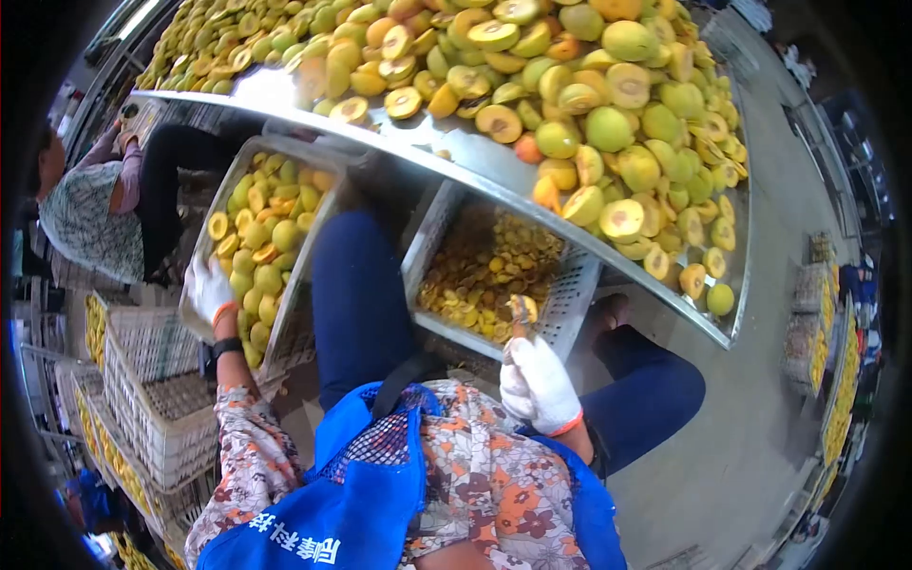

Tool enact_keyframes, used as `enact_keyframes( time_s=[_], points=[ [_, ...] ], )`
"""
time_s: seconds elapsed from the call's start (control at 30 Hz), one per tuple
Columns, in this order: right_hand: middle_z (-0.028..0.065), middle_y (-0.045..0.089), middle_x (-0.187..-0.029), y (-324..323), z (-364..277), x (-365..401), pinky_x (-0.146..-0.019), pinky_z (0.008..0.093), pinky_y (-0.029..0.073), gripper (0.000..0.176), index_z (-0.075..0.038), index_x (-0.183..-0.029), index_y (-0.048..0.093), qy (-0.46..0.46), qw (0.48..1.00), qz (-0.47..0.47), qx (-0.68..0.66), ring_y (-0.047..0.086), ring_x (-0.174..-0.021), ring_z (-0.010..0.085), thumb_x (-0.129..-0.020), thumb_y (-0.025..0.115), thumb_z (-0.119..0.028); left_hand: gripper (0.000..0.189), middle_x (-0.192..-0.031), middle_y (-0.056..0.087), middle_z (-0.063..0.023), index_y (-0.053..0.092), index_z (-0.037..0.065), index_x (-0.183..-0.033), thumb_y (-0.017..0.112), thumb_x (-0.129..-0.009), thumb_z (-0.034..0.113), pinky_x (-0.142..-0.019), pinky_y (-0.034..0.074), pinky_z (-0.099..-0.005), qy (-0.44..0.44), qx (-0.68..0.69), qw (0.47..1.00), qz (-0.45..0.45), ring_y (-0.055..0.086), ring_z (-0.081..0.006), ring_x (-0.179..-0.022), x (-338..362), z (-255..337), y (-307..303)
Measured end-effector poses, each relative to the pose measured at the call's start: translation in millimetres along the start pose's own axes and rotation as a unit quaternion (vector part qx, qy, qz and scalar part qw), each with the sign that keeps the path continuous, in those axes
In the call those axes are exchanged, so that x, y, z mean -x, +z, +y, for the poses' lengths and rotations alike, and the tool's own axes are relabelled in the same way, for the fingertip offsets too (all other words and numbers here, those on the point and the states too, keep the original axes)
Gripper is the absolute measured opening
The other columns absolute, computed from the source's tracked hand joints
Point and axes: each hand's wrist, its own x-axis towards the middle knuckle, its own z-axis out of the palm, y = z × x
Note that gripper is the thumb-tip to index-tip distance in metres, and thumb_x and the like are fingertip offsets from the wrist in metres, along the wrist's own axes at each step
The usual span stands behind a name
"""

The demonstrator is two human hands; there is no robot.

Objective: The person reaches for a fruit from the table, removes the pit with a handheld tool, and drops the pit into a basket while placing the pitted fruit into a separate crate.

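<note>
Bracing, seemingly, the stone-fruit crate: left hand, finger spacing unclear; a tool is clasped in curled right hand.

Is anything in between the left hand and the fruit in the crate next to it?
Nothing that shows. The white-gloved left hand is at the edge of the crate, right beside the yellow-green fruit, and no lid covers it. Whether the fingers already touch any, I can't tell.

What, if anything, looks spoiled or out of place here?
Many pieces in the crate between the legs look browned, unlike most of the yellow-green fruit on the metal table.
</note>
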Motion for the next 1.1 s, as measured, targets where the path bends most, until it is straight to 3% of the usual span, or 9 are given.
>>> enact_keyframes(
  time_s=[0.07,0.13,0.23,0.3,0.4,0.67,0.87,1.0,1.1],
  points=[
    [-0.0008,0.045,-0.064,-0.6,0.9,0.0,-0.039,0.0247,0.026,0.023,-0.01,-0.096,0.053,0.006,1.0,0.02,0.023,0.037,-0.042,0.0085,-0.107,0.052,-0.03,0.05,-0.146,0.052,-0.0172,0.053,0.018,-0.142,0.041,-0.103,0.047,-0.11,0.04,-0.0438,0.015,-0.156,0.974,-0.161,0.046,-0.0361,-0.135,39.4,-113.6,105.9],
    [-0.0008,0.046,-0.065,0.2,0.8,-3.1,-0.039,0.0247,0.027,0.024,-0.01,-0.096,0.052,-0.007,0.999,0.025,0.035,0.037,-0.043,0.0088,-0.106,0.052,-0.031,0.056,-0.151,0.047,-0.0173,0.052,0.017,-0.145,0.037,-0.103,0.051,-0.114,0.037,-0.043,0.071,-0.183,0.92,-0.34,0.038,-0.0316,-0.143,52.2,-107.8,82.1],
    [-0.0006,0.047,-0.067,2.4,-2.4,-3.3,-0.04,0.0245,0.028,0.024,-0.011,-0.095,0.051,0.011,0.998,0.028,0.051,0.039,-0.045,0.0086,-0.106,0.053,-0.032,0.052,-0.144,0.054,-0.0175,0.055,0.012,-0.141,0.042,-0.103,0.045,-0.112,0.039,-0.0424,-0.084,-0.026,0.979,-0.186,0.047,-0.0306,-0.136,25.5,-82.0,92.3],
    [-0.0007,0.047,-0.067,3.4,-2.7,-5.0,-0.04,0.0242,0.029,0.023,-0.011,-0.095,0.051,0.0,0.997,0.032,0.072,0.039,-0.045,0.0084,-0.106,0.054,-0.032,0.043,-0.135,0.062,-0.0164,0.061,0.007,-0.134,0.055,-0.1,0.033,-0.11,0.042,-0.0409,0.005,0.068,0.997,-0.03,0.055,-0.0307,-0.128,-12.4,-22.0,89.9],
    [-0.0009,0.048,-0.068,5.9,-3.1,-7.6,-0.04,0.0237,0.03,0.022,-0.013,-0.095,0.05,-0.011,0.995,0.043,0.09,0.041,-0.047,0.0079,-0.105,0.055,-0.032,0.027,-0.119,0.068,-0.0161,0.068,0.004,-0.119,0.066,-0.092,0.01,-0.105,0.045,-0.0426,0.152,0.371,0.908,0.118,0.062,-0.0335,-0.114,-44.1,205.8,-83.3],
    [0.0003,0.05,-0.07,-11.7,17.9,-18.5,-0.043,0.0267,0.036,0.026,-0.014,-0.093,0.043,-0.063,0.977,0.083,0.186,0.046,-0.051,0.0097,-0.104,0.056,-0.034,0.042,-0.116,0.063,-0.0149,0.066,0.014,-0.122,0.072,-0.08,0.019,-0.085,0.051,-0.0466,0.453,0.36,0.814,-0.051,0.061,-0.0361,-0.102,-26.1,476.5,-154.6],
    [-0.0005,0.051,-0.066,-16.9,13.1,-13.4,-0.04,0.0276,0.034,0.027,-0.012,-0.097,0.047,-0.059,0.972,0.091,0.206,0.044,-0.045,0.0102,-0.102,0.057,-0.036,0.035,-0.099,0.059,-0.0136,0.063,0.015,-0.108,0.074,-0.075,0.02,-0.076,0.051,-0.0472,0.444,0.255,0.857,-0.059,0.06,-0.0358,-0.095,-20.3,496.5,-165.0],
    [-0.0005,0.053,-0.067,-15.5,15.8,-14.9,-0.04,0.0271,0.034,0.026,-0.011,-0.103,0.049,-0.064,0.961,0.102,0.247,0.046,-0.046,0.0098,-0.103,0.057,-0.036,0.032,-0.1,0.06,-0.0161,0.06,0.011,-0.104,0.073,-0.076,0.019,-0.077,0.053,-0.0488,0.436,0.322,0.833,-0.112,0.061,-0.0392,-0.097,-17.8,484.3,-164.7],
    [-0.0002,0.053,-0.067,-10.5,14.6,-9.2,-0.041,0.0265,0.034,0.025,-0.01,-0.105,0.049,-0.1,0.956,0.094,0.261,0.046,-0.047,0.0093,-0.103,0.058,-0.034,0.036,-0.097,0.059,-0.0125,0.055,0.009,-0.103,0.077,-0.077,0.017,-0.076,0.052,-0.0373,0.28,0.565,0.739,-0.235,0.062,-0.0284,-0.091,-4.8,461.7,-193.9]
  ],
)
